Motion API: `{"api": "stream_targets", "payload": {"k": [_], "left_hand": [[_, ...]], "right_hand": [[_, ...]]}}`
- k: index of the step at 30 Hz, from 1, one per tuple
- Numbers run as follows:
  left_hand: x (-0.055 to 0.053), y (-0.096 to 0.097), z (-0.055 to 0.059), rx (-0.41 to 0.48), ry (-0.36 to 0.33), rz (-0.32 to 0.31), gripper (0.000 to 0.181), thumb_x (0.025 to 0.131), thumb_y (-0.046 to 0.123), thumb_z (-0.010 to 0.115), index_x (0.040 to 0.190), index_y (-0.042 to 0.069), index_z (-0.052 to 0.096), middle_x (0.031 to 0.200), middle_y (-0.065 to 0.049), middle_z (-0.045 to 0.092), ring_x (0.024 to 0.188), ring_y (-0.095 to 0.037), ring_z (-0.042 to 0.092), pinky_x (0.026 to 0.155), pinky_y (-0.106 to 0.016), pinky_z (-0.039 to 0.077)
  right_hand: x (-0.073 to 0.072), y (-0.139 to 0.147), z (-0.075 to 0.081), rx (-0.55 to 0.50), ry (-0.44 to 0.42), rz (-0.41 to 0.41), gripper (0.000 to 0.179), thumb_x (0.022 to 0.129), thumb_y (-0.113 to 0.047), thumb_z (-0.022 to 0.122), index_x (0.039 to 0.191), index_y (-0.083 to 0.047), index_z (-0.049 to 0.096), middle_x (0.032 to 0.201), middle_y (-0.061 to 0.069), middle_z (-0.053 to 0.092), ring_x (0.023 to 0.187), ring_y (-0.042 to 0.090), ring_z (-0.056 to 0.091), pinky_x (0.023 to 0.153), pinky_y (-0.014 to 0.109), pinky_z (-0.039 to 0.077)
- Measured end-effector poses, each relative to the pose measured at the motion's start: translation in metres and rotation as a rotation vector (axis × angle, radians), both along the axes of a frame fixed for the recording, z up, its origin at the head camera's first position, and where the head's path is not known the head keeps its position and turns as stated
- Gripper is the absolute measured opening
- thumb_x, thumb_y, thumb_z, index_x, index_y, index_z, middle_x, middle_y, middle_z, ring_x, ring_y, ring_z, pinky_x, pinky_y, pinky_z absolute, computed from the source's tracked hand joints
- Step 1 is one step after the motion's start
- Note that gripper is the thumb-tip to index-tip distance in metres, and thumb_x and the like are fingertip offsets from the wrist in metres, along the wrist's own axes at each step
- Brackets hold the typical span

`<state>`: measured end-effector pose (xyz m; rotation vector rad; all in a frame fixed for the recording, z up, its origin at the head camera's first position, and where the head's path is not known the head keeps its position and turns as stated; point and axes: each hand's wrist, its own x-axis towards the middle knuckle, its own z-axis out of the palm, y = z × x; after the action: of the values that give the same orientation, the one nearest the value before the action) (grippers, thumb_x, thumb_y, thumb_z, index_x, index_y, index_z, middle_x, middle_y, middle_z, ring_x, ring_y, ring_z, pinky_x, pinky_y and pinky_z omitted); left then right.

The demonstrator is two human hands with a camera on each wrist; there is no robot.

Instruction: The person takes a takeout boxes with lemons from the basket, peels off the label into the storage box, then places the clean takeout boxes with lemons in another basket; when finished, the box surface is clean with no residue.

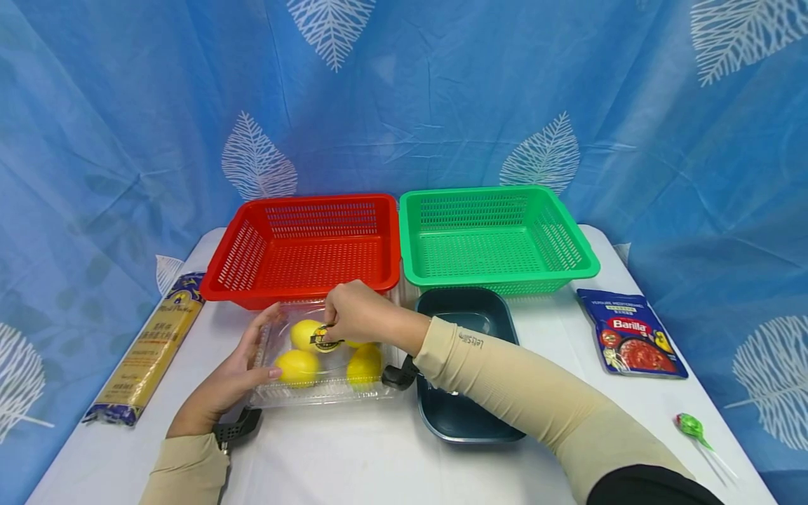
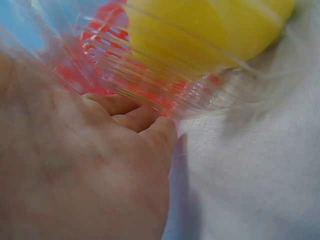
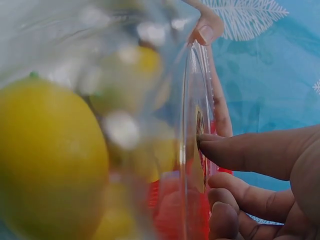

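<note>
The left edge of the clear, ribbed plastic box (image 1: pixel 315 395) is gripped by the left hand (image 1: pixel 243 365), thumb over the lid and fingers tucked behind and beneath; the box is apparently steadied against pressure from the other side. The black-and-gold round paper label (image 1: pixel 324 344) on the lid is touched by the right hand (image 1: pixel 358 310) with one fingertip, the other fingers being bent; whether the label is pinched or only pressed cannot be told. Rounded yellow lemons (image 1: pixel 365 365) are contained within, presumably held from rolling by the walls.

The box is set left of centre on the white-clothed table (image 1: pixel 328 459), within reach of both hands. The dark teal rectangular tray (image 1: pixel 463 421) is placed just beside its right edge. Red (image 1: pixel 309 270) and green (image 1: pixel 480 256) perforated plastic baskets are ranged along the far edge. The yellow-and-blue long pasta packet (image 1: pixel 151 347) is laid by the left edge; the dark-blue sauce pouch (image 1: pixel 633 333) and green-wrapped lollipop (image 1: pixel 691 425) are found near the right, the latter towards the near corner.
</note>
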<state>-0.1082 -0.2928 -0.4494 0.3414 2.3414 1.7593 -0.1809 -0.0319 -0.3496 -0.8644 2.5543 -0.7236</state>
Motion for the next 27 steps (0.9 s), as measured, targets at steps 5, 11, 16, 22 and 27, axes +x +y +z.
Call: {"api": "stream_targets", "payload": {"k": [5, 11, 16, 22, 27], "left_hand": [[0.0003, -0.0003, -0.0005, -0.001, 0.001, 0.001, 0.106, 0.085, 0.016, 0.076, 0.17, 0.028, 0.014, 0.175, -0.005, 0.002, 0.156, -0.036, -0.017, 0.108, -0.083, -0.011], [-0.0001, -0.0008, -0.0011, 0.006, 0.005, -0.001, 0.106, 0.085, 0.015, 0.076, 0.17, 0.028, 0.014, 0.175, -0.006, 0.002, 0.156, -0.036, -0.017, 0.107, -0.083, -0.012], [-0.0005, -0.0005, -0.0011, 0.002, 0.003, -0.002, 0.107, 0.084, 0.016, 0.077, 0.17, 0.028, 0.014, 0.175, -0.006, 0.001, 0.156, -0.036, -0.017, 0.107, -0.083, -0.012], [-0.0005, -0.0003, 0.0001, 0.005, 0.001, -0.004, 0.107, 0.084, 0.016, 0.077, 0.17, 0.029, 0.014, 0.175, -0.007, 0.001, 0.156, -0.036, -0.017, 0.107, -0.083, -0.012], [0.0001, 0.0001, 0.0008, 0.001, -0.011, 0.001, 0.107, 0.084, 0.017, 0.077, 0.17, 0.03, 0.013, 0.175, -0.007, 0.001, 0.156, -0.036, -0.018, 0.106, -0.084, -0.012]], "right_hand": [[0.0, -0.0003, -0.0011, -0.008, 0.001, -0.013, 0.016, 0.088, -0.021, 0.09, 0.092, -0.013, 0.077, 0.082, -0.007, 0.067, 0.073, 0.011, 0.059, 0.057, 0.02, 0.05], [0.0011, -0.0006, -0.0019, -0.003, 0.003, -0.03, 0.019, 0.088, -0.022, 0.09, 0.098, -0.011, 0.078, 0.085, -0.007, 0.067, 0.078, 0.012, 0.059, 0.059, 0.02, 0.051], [0.0027, -0.0014, -0.0029, -0.006, 0.004, -0.045, 0.02, 0.088, -0.022, 0.09, 0.098, -0.011, 0.077, 0.085, -0.005, 0.066, 0.078, 0.013, 0.06, 0.058, 0.021, 0.051], [0.0039, -0.0025, -0.0041, -0.041, 0.007, -0.061, 0.018, 0.087, -0.017, 0.09, 0.096, -0.011, 0.075, 0.087, -0.005, 0.066, 0.079, 0.013, 0.06, 0.059, 0.02, 0.052], [0.0051, -0.0022, -0.0048, -0.06, 0.009, -0.065, 0.02, 0.087, -0.016, 0.09, 0.095, -0.012, 0.072, 0.089, -0.005, 0.064, 0.084, 0.012, 0.059, 0.063, 0.018, 0.051]]}}
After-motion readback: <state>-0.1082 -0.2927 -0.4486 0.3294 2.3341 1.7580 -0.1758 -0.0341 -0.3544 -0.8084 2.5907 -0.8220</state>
